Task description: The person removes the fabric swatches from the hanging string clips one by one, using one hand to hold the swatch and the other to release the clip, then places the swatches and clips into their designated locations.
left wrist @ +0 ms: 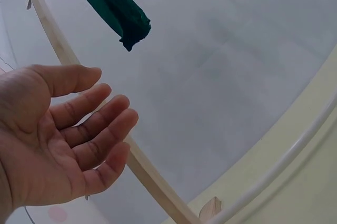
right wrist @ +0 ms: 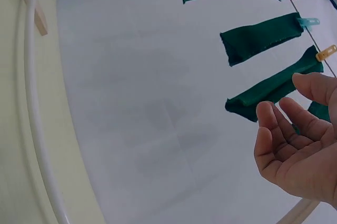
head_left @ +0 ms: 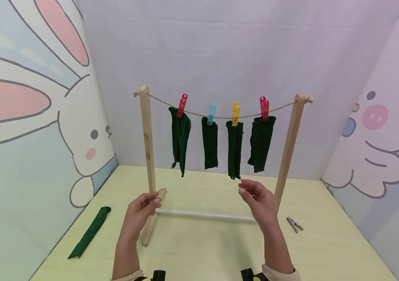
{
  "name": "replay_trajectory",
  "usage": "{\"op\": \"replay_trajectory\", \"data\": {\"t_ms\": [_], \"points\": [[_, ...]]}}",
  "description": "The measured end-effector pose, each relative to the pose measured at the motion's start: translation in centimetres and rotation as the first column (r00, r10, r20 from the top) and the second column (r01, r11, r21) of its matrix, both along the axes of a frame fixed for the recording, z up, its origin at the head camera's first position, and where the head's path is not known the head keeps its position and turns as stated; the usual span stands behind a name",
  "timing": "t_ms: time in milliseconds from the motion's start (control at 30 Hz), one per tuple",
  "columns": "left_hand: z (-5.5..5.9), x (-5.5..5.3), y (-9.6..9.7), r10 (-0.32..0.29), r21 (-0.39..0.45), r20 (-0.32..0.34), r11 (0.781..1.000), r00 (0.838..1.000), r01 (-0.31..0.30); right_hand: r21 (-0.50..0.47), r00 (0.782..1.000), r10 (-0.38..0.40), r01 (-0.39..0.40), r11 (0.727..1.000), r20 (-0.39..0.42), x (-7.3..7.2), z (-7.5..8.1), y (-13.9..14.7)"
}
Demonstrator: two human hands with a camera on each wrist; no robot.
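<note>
Several dark green cloth strips hang from a rope (head_left: 161, 100) tied between two wooden posts. A red clothespin (head_left: 182, 106) grips the leftmost cloth (head_left: 180, 136), a light blue clothespin (head_left: 211, 113) the second, a yellow clothespin (head_left: 236, 114) the third, and another red clothespin (head_left: 264, 109) the rightmost cloth (head_left: 262, 144). My left hand (head_left: 141, 212) is beside the left post, its fingers loosely bent around nothing. Just below the third cloth (head_left: 234, 152), my right hand (head_left: 260, 203) hovers with relaxed fingers and an empty palm; in the right wrist view its fingertips overlap that cloth.
A folded green cloth (head_left: 90, 233) lies on the table (head_left: 199, 249) at the left. A wooden clothespin (head_left: 294, 224) lies right of the right post (head_left: 289, 152). A white bar (head_left: 206, 215) joins the posts low down. Cartoon-printed panels stand on both sides.
</note>
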State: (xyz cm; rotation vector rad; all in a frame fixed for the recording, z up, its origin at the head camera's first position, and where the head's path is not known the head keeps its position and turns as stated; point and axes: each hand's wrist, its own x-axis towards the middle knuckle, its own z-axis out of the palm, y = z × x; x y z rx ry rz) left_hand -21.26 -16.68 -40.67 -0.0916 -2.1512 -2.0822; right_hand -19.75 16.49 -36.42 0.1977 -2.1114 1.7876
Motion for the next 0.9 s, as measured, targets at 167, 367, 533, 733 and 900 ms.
{"op": "replay_trajectory", "data": {"t_ms": [167, 367, 533, 733, 900], "points": [[0.5, -0.5, 0.5, -0.011, 0.015, -0.003, 1.000, 1.000, 0.011, 0.061, 0.997, 0.041, -0.037, 0.997, -0.072, -0.4, 0.6, -1.0], [1.5, -0.8, 1.0, -0.016, 0.023, -0.028, 1.000, 0.999, 0.017, 0.154, 0.983, 0.105, -0.081, 0.985, -0.152, -1.1, 1.8, -2.2], [2.1, -1.2, 1.4, -0.023, 0.019, -0.035, 1.000, 0.999, 0.023, 0.188, 0.969, 0.141, -0.103, 0.977, -0.202, -1.7, 3.2, -3.1], [2.8, -1.9, 2.0, -0.054, 0.008, -0.044, 0.998, 0.998, 0.054, 0.208, 0.945, 0.200, -0.147, 0.967, -0.259, -2.1, 5.0, -3.8], [3.5, -2.8, 2.4, -0.069, -0.015, -0.084, 0.998, 0.994, 0.068, 0.262, 0.939, 0.219, -0.149, 0.954, -0.264, -2.4, 6.4, -4.6]]}}
